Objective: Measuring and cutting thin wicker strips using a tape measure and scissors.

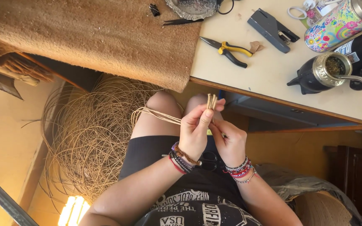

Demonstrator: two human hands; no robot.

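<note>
The left hand (194, 132) pinches a bundle of thin tan reed strands (211, 101), ends upright above its fingertips; the right hand (230, 142), just beside and below, closes around the bundle's lower part.

Home craft workshop: reed coils (89, 134), pliers (227, 50), cluttered worktable (273, 79).

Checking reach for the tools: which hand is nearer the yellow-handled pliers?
The right hand, slightly. Both hands sit together over the lap, below the table edge; the pliers lie above them, and the left hand is a little farther left.
</note>
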